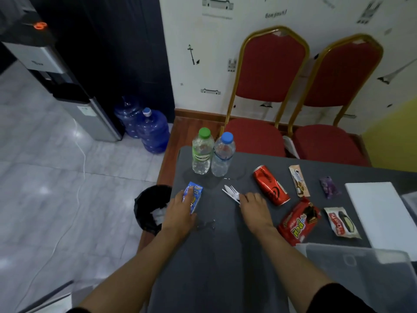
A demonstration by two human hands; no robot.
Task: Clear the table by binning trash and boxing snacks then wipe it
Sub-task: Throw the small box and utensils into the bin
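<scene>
Left hand (180, 207) fingers wrapped round blue carton (193, 196) (small, printed); right hand (253, 205) fingers pinching white plastic cutlery (231, 192).

Both bare forearms reach up from the bottom edge, converging a bit toward 12 o'clock. The left hand (180, 207) sits palm down, fingers curled over something it's gripping, thumb tucked at the side. The right hand (255, 205), at 3 o'clock from the left, is palm down too, fingertips pinching together at its 11 o'clock end.

2 red chairs (270, 73) behind table; water dispenser (54, 71) far left, 2 blue jugs (153, 132) beside it.
</scene>
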